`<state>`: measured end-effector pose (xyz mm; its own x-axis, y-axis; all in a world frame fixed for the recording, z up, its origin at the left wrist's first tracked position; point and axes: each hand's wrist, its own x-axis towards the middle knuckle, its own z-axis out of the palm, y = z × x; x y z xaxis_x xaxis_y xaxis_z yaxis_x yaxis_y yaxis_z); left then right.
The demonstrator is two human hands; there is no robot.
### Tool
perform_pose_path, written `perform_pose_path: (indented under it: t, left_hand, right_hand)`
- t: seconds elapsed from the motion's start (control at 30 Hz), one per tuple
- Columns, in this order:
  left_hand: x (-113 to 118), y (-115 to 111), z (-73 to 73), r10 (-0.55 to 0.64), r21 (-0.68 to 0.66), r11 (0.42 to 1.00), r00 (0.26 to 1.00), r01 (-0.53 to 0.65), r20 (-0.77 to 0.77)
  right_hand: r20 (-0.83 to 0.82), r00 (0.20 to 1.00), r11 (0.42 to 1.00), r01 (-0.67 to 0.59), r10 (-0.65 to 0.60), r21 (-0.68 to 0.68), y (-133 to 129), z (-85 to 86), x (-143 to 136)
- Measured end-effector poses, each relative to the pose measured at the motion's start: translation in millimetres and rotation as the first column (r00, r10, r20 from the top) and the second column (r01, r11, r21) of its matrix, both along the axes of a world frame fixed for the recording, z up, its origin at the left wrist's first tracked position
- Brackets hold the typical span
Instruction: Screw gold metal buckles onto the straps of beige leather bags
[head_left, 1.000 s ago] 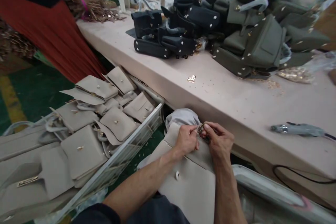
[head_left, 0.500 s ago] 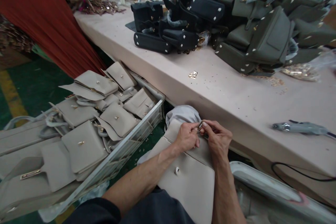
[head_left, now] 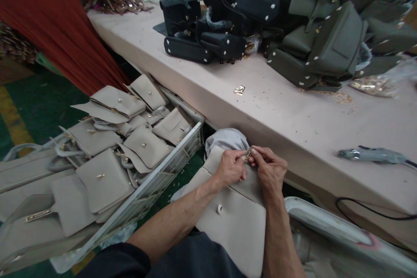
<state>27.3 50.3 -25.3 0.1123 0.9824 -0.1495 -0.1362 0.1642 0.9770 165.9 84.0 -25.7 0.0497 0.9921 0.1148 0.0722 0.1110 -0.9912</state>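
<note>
A light grey handbag lies across my lap, with a small turn-lock on its front. At its far end, my left hand and my right hand meet fingertip to fingertip. Both pinch a small gold metal clasp, most of it covered by my fingers. Whether the clasp is fixed to the bag's strap I cannot tell. Beyond my hands, a pale grey cloth-like bundle touches the table's side.
Several grey handbags fill a plastic crate at left. Black bags and dark green bags are heaped on the table, near gold fittings and a corded tool. Another crate stands at right. A person in a red skirt stands at far left.
My hands keep their pinch on the clasp, with only slight finger movement. The whole view has shifted a little; the bag stays on my lap.
</note>
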Motion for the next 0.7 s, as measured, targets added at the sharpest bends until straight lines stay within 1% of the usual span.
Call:
perform_pose_path:
  t: [0.13,0.33,0.47,0.57,0.7]
  left_hand:
    - [0.7,-0.8,-0.7,0.021,-0.002,1.000,1.000,-0.021,0.004]
    - [3.3,-0.5,-1.8,0.076,-0.043,0.996,0.997,-0.075,0.019]
    - [2.6,-0.3,-2.0,0.064,-0.046,0.997,0.997,-0.063,0.031]
    - [1.9,-0.7,-1.7,0.062,-0.038,0.997,0.998,-0.061,0.029]
    - [2.4,-1.3,-2.6,0.064,-0.026,0.998,0.998,-0.064,0.023]
  right_hand:
    - [-0.007,1.000,1.000,-0.010,0.010,-0.013,1.5,-3.5,2.1]
    - [-0.107,0.994,0.992,-0.048,0.036,-0.115,3.3,-10.8,7.0]
    - [-0.177,0.984,0.984,-0.049,0.018,-0.173,4.3,-14.6,8.6]
    - [-0.231,0.973,0.981,-0.058,0.014,-0.185,5.3,-17.4,8.3]
    - [-0.226,0.974,0.980,-0.063,0.020,-0.188,6.1,-21.7,8.6]
